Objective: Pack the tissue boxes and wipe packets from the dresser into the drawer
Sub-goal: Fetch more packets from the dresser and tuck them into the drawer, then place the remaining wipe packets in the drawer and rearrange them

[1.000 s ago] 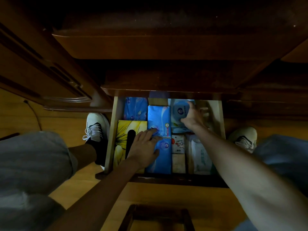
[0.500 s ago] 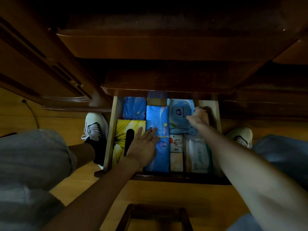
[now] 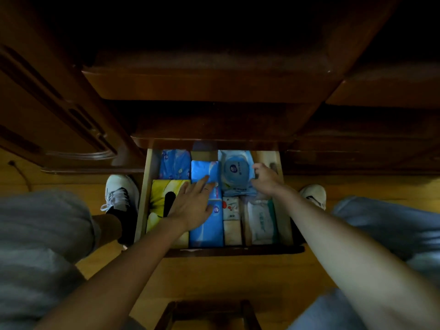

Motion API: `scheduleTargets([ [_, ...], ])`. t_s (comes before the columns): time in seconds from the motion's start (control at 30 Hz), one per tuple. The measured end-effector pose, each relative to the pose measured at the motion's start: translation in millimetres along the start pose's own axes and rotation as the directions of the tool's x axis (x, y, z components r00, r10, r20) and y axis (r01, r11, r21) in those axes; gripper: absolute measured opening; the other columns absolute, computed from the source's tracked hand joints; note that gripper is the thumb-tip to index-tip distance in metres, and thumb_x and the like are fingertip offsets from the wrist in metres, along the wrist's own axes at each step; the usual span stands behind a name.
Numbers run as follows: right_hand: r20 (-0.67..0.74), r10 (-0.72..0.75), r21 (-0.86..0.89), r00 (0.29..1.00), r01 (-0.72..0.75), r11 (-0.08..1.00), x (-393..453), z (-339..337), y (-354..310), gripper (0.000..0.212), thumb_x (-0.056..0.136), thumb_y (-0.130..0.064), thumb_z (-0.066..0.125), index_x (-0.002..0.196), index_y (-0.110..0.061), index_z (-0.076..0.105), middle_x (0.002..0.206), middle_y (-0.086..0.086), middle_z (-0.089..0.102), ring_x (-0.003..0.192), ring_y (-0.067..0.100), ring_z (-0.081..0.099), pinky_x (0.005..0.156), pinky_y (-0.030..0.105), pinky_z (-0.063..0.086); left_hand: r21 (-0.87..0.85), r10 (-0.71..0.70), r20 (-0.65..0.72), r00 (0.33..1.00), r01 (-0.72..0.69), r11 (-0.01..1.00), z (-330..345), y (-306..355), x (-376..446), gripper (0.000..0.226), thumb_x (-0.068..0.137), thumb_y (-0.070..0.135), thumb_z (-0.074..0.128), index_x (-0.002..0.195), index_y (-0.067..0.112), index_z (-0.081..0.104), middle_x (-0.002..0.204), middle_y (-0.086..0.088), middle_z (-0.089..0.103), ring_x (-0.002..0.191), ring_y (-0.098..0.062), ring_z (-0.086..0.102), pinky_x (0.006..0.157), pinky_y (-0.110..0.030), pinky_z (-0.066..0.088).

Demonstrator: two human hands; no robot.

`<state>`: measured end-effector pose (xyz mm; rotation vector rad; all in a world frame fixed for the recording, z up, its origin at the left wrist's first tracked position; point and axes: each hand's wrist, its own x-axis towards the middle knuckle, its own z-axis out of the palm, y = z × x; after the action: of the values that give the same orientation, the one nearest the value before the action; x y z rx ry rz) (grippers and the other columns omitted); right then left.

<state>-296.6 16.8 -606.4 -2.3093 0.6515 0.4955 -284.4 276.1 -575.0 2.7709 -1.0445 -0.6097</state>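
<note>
lying in the far right part of the drawer (image 3: pixel 142 201), the round-lid wipe pack (image 3: pixel 235 173) has its long axis running near to far, tilted a little over the packs below it. the right hand (image 3: pixel 265 178) is at its right edge, fingers curled onto the wrapper, so it is the nearer hand for seating the pack. just left, the blue tissue pack (image 3: pixel 204 232) runs the same way; the left hand (image 3: pixel 194 206) rests flat on it, fingers straight and spread, pointing far. further left lies the yellow box (image 3: pixel 158 198). near the right hand sits a white wipe pack (image 3: pixel 260 222). judging by the full drawer, packing looks almost done.
</note>
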Motion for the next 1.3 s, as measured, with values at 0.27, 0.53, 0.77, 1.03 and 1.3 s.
scheduleTargets([
  [0.27,-0.082,-0.403,0.061,0.912,0.408,0.911,-118,-159,-97,0.024,0.102,-0.025,0.062,0.125,-0.03,0.067,0.112,-0.017,0.069,0.106,0.001,0.066,0.089,0.023,0.055,-0.024,0.122,-0.536,0.835,-0.159,0.987,-201,53,-26,0.031,0.096,0.031,0.053,0.125,0.037,0.061,0.13,0.017,0.061,0.107,-0.008,0.064,0.08,-0.03,0.054],
  [0.53,-0.607,-0.68,-0.221,0.412,0.735,0.642,-237,-311,-187,0.018,0.097,-0.037,0.056,0.102,-0.042,0.072,0.092,-0.023,0.072,0.082,0.004,0.069,0.067,0.029,0.055,0.157,0.258,-0.865,0.43,-0.257,0.954,-402,99,-54,0.02,0.093,0.024,0.056,0.107,0.029,0.07,0.104,0.012,0.07,0.102,-0.011,0.061,0.072,-0.034,0.056],
  [0.77,-0.503,-0.47,-0.481,0.726,0.216,0.849,-155,-392,-209,0.041,0.1,-0.054,0.053,0.135,-0.034,0.06,0.135,-0.007,0.061,0.125,0.018,0.056,0.09,0.039,0.054,0.054,0.138,-0.763,0.631,-0.151,0.987,-474,98,27,0.024,0.09,0.032,0.055,0.111,0.034,0.067,0.109,0.008,0.064,0.107,-0.016,0.06,0.081,-0.036,0.053],
  [1.03,-0.601,-0.333,-0.411,0.727,0.076,0.908,-24,-476,-239,0.049,0.097,-0.053,0.054,0.141,-0.032,0.05,0.134,-0.002,0.061,0.123,0.022,0.057,0.088,0.039,0.053,0.031,0.106,-0.688,0.718,-0.117,0.993,-535,97,185,0.042,0.091,0.033,0.057,0.132,0.03,0.056,0.14,0.0,0.051,0.127,-0.021,0.05,0.095,-0.041,0.047],
  [1.3,-0.674,-0.171,-0.299,0.719,-0.053,0.953,120,-565,-249,0.072,0.092,-0.063,0.053,0.154,-0.039,0.026,0.161,0.012,0.025,0.147,0.039,0.023,0.11,0.063,0.035,0.132,0.14,-0.7,0.7,-0.066,0.989,-563,91,335,0.064,0.088,0.037,0.057,0.148,0.025,0.037,0.154,-0.005,0.033,0.143,-0.027,0.027,0.117,-0.049,0.027],
])
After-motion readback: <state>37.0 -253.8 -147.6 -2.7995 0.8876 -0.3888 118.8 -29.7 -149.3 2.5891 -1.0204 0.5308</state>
